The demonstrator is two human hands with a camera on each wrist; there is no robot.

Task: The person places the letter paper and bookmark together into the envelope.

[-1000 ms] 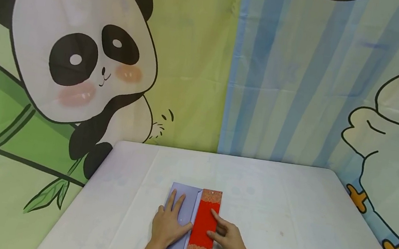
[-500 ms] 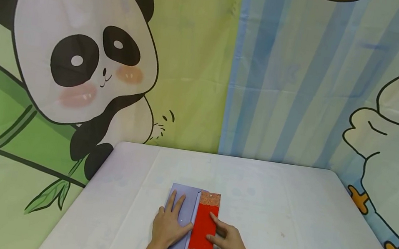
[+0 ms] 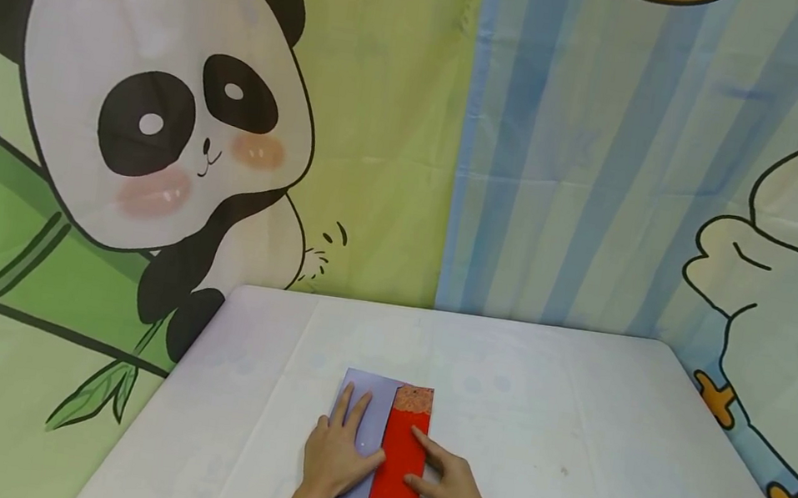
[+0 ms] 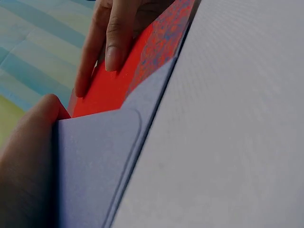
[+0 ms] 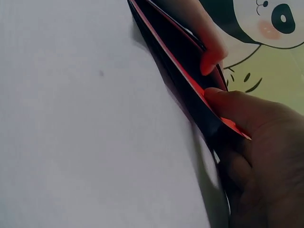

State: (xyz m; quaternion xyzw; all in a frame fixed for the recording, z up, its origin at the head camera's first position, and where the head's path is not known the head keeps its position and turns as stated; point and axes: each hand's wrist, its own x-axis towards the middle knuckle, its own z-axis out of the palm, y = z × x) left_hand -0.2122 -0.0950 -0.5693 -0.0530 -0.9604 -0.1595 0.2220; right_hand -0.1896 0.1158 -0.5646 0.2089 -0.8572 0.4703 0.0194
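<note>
A lavender envelope [image 3: 370, 426] lies on the white table, its mouth facing right. My left hand [image 3: 339, 451] rests on it with fingers spread, the thumb at the edge of the mouth. A long red card [image 3: 401, 460] with patterned, gold-toned ends lies lengthwise along that mouth. In the left wrist view, the card's near edge passes behind the envelope's front panel [image 4: 95, 156]. My right hand [image 3: 451, 483] holds the card by its right side. The right wrist view shows the thumb on top of the card, with the other fingers lower and in shadow.
The white tabletop [image 3: 538, 402] spreads around the envelope. Behind it hang a green panda-print curtain [image 3: 387, 113] and a blue striped one [image 3: 573, 137].
My right hand has moved the red card left, so it covers the strip of envelope that showed beside the mouth, and slightly toward me. My left hand has stayed in place.
</note>
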